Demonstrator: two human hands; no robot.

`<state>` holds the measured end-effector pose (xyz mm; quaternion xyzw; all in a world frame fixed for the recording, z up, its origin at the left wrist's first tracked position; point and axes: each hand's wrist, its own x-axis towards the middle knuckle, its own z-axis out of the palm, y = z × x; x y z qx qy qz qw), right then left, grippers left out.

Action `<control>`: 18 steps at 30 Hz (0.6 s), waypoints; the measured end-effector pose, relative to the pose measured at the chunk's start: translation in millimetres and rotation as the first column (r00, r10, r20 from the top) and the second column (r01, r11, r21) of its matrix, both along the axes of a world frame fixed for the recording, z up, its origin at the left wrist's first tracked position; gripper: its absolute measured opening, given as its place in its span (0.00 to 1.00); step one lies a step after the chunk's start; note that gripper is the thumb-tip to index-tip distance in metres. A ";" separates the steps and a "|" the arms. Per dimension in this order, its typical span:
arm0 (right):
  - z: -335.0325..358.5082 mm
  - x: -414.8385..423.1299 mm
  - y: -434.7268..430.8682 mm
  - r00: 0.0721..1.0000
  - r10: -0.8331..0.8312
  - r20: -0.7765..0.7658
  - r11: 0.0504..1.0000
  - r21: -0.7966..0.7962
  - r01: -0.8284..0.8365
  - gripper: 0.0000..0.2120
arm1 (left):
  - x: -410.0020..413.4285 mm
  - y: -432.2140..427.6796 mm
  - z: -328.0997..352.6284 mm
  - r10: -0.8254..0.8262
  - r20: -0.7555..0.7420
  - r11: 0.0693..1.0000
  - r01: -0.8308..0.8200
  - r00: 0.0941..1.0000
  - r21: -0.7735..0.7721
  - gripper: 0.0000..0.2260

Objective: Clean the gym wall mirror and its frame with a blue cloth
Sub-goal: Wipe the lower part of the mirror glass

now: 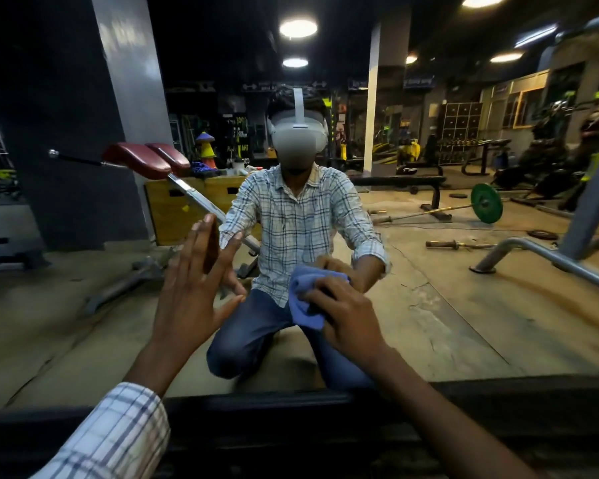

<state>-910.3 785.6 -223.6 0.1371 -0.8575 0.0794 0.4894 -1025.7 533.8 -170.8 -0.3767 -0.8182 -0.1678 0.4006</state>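
A large wall mirror point(446, 305) fills the view and reflects me kneeling before it. Its dark lower frame point(256, 406) runs across the bottom. My right hand point(346, 316) presses a bunched blue cloth point(305, 299) against the glass low in the middle, fingers curled over the cloth. My left hand point(194, 288) is flat against the mirror to the left of the cloth, fingers straight and spread, meeting its own reflection.
The mirror reflects the gym behind me: a maroon padded bench point(146, 160), a wooden box point(184, 209), a barbell with a green plate point(486, 203), a grey metal machine leg point(540, 257) and worn brown flooring.
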 end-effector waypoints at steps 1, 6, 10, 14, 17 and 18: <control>1.2 0.2 0.0 1.000 0.016 0.021 0.999 0.045 -0.017 0.16 | -2.0 -3.3 0.7 -0.014 -0.013 1.000 0.014 1.000 -0.008 0.48; 79.9 -10.7 -1.4 0.968 -0.121 -0.218 0.979 -0.186 0.081 0.13 | -13.8 -17.4 3.9 -0.046 -0.076 0.998 0.042 0.996 -0.050 0.49; 128.7 -27.7 -24.2 0.860 -0.278 -0.428 0.860 -0.510 0.024 0.11 | -23.6 -26.3 6.5 -0.032 -0.112 0.999 0.028 0.993 -0.032 0.48; 49.1 -52.4 -75.0 0.994 -0.024 -0.104 0.995 -0.103 0.013 0.13 | -39.6 -48.6 7.6 -0.021 -0.088 1.000 0.021 0.996 -0.001 0.49; 13.8 -49.3 -93.1 0.995 0.075 0.060 0.997 -0.015 -0.075 0.15 | -52.8 -63.9 5.6 -0.014 -0.084 1.000 0.014 0.996 0.001 0.52; 14.7 -48.9 -94.8 0.995 0.076 0.058 0.997 -0.037 -0.074 0.16 | -57.7 -68.1 6.1 -0.014 -0.086 1.000 0.014 0.996 -0.005 0.52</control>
